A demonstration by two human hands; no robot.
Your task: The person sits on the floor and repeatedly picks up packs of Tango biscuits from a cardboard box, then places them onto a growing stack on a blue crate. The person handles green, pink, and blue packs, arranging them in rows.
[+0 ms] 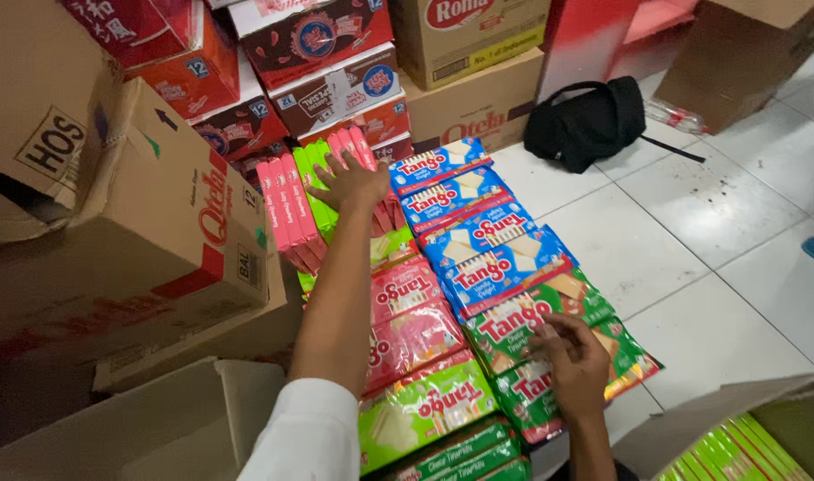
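Rows of wafer packs lie on the white tiled floor. My left hand [349, 181] reaches far forward, fingers spread, resting on upright slim packs: pink ones [287, 209] and green ones [318, 191]. My right hand [574, 356] rests with bent fingers on green wafer packs [514, 330] near me. Blue packs [478, 233] lie in a column between the two hands. Red packs [409, 312] and more green packs [425, 405] run under my left arm. Neither hand lifts anything.
Big cardboard boxes [158, 232] stand at the left, and stacked red cartons [318, 62] and brown boxes [478, 98] at the back. A black bag [590, 120] lies on the tiles. An open box [745, 436] with green packs sits at the lower right.
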